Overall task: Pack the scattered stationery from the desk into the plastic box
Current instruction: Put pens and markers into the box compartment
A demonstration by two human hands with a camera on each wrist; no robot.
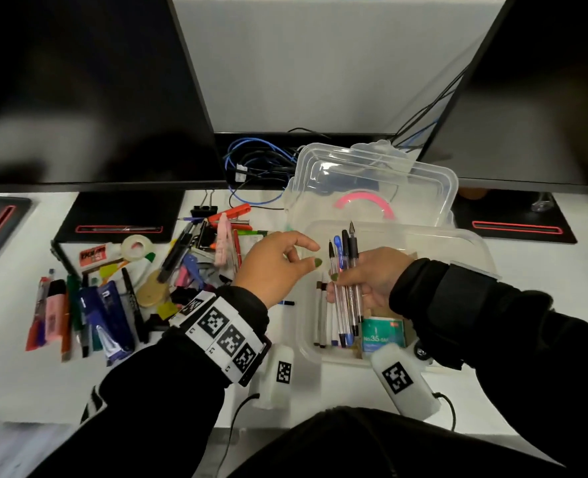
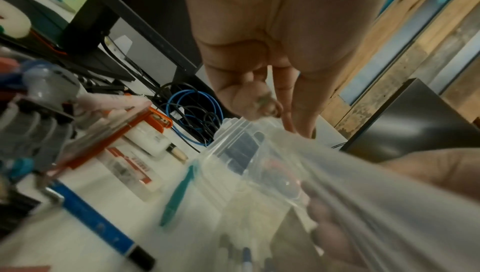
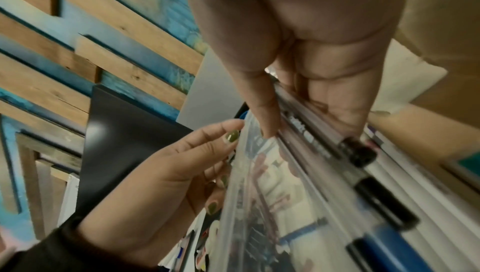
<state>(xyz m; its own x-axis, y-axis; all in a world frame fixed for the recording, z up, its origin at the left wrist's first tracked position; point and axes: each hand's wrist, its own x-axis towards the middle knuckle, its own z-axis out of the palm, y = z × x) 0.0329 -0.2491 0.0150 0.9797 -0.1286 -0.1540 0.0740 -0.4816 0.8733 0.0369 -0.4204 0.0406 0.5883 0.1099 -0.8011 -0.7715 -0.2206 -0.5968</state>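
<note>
Head view first: the right hand (image 1: 372, 274) has a bundle of pens (image 1: 344, 288) in its grip, fingers and thumb curled round the clear barrels, tips pointing toward the back edge of the worktop (image 1: 27, 381). The bundle hangs over the plastic box (image 1: 472, 243), which sits right of centre near the front edge, its clear lid (image 1: 372, 181) lying just behind it. Inside the box are a few white markers (image 1: 320, 315) and a green staple box (image 1: 382, 334). The left hand (image 1: 272, 270) hovers just beside the pens, fingers loosely curled and thumb out, holding nothing. Left of the box, a messy stationery pile (image 1: 189, 257) covers the middle of the worktop, with a tape roll (image 1: 133, 244) and a row of markers (image 1: 78, 315) toward the left edge.

Left wrist view: pretty blurry. The left hand (image 2: 259, 60) has relaxed fingers with nothing in them, above the box rim (image 2: 246, 132). A teal pen (image 2: 179, 192) and a blue marker (image 2: 96, 221) lie on the worktop beside it.

Right wrist view: the right hand (image 3: 298, 60) clamps the pens (image 3: 324, 142), thumb pressed on the barrels. The left hand (image 3: 161, 173) sits close by, fingertips right at the box wall, though contact is hard to call.
</note>
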